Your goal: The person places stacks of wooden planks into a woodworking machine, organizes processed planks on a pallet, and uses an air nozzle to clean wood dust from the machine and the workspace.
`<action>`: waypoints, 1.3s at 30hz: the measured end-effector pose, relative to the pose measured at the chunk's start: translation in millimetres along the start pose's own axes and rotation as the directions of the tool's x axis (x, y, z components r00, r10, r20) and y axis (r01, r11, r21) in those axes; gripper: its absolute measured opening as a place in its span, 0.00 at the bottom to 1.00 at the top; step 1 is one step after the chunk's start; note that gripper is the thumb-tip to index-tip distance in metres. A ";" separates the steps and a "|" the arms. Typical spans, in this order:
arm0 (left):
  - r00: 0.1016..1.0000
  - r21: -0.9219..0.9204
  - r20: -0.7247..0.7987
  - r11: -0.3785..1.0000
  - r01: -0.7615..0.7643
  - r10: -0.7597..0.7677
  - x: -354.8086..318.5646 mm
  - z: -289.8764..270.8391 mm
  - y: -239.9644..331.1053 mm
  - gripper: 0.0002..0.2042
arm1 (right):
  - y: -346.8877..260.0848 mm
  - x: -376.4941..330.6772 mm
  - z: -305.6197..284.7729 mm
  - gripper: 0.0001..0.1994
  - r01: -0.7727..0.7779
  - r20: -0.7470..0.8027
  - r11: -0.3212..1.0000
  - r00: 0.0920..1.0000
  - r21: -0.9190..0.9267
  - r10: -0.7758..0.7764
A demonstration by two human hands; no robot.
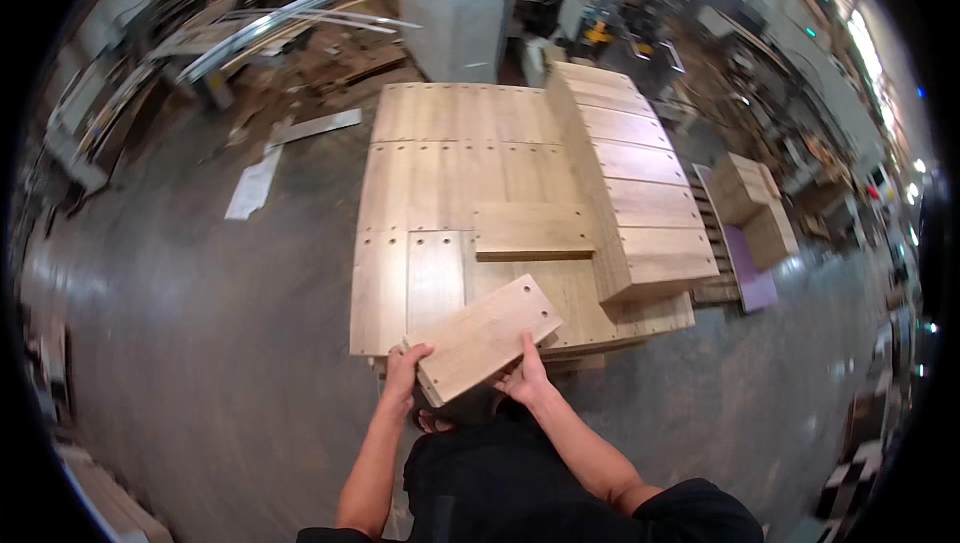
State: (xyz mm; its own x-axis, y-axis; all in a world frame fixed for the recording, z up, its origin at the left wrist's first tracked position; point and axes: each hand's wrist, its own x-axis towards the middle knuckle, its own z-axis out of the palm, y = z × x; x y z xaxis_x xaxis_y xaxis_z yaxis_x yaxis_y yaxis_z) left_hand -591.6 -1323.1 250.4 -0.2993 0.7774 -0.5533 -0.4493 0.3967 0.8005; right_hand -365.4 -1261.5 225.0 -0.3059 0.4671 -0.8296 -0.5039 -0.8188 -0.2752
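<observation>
A light wooden board with small round holes near its ends is tilted in front of me, over the near edge of a low stack of similar boards. My left hand is closed on its left end, thumb on top. My right hand grips the near right side, thumb along the edge and fingers partly hidden underneath. A second layer shows under the left end; whether it is another board I cannot tell. Just beyond lies a loose board flat on the stack.
A taller row of boards rises on the stack's right side. Further right, more wooden pieces stand on a pallet. Scrap wood and metal strips lie at the far left, near a grey cabinet. Concrete floor surrounds the stack.
</observation>
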 end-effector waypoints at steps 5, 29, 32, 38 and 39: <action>0.967 0.048 0.118 0.974 0.223 -0.227 50.8 -18.5 34.8 0.22 | -25.3 -8.6 -23.6 0.17 0.390 -0.403 0.839 0.747 -0.379 -0.529; 0.990 0.345 -0.141 0.938 0.038 0.011 94.5 -18.3 8.7 0.21 | -91.9 52.7 -8.6 0.24 0.449 0.189 0.555 0.867 -0.701 -0.462; 0.994 0.246 -0.105 0.968 0.050 -0.025 95.8 -4.3 20.4 0.20 | -86.1 68.0 -8.5 0.24 0.412 0.088 0.564 0.854 -0.715 -0.512; 0.997 0.245 -0.079 0.969 0.003 0.017 99.0 -12.8 31.2 0.19 | -85.2 29.1 41.2 0.22 0.212 -0.116 0.455 0.797 -0.865 -0.592; 0.996 0.267 -0.083 0.964 -0.009 0.033 96.8 -8.7 32.7 0.19 | -83.2 31.0 38.7 0.21 0.227 -0.117 0.458 0.784 -0.860 -0.609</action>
State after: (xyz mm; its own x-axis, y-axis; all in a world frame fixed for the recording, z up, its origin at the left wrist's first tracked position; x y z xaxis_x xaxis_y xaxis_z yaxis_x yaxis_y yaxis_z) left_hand -642.5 -1239.1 221.0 -0.3826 0.7467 -0.5441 -0.2053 0.5055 0.8380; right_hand -364.2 -1165.9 240.9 0.1617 0.8261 -0.5398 0.3941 -0.5556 -0.7321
